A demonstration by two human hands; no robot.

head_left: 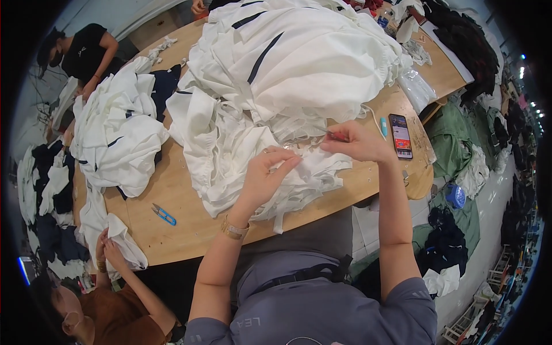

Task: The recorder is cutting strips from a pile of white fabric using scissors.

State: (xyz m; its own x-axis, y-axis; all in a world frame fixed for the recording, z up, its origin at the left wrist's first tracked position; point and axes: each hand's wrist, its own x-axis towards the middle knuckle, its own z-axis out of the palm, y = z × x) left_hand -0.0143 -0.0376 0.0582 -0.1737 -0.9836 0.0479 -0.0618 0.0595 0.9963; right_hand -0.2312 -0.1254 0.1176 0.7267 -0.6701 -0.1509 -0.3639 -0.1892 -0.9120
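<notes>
My left hand (265, 173) is closed in a pinch on a white garment (230, 155) at the near edge of the wooden table. To its right, my right hand (363, 141) is closed around small red-handled thread snips (338, 136), mostly covered by the fingers. The snips' tip points left, over white cloth and straps gathered between both hands. Just beyond rises a large heap of white garments (322, 63) with dark navy strips. Blue-handled thread snips (165, 215) lie on the table left of my left forearm.
A phone (401, 137) and a small teal object (383, 126) lie right of my right hand. Another white garment pile (118, 135) stands at left. One co-worker (123, 299) handles white cloth at lower left; another person (86, 54) stands at far left. Green cloth (454, 144) sits beyond the table's right edge.
</notes>
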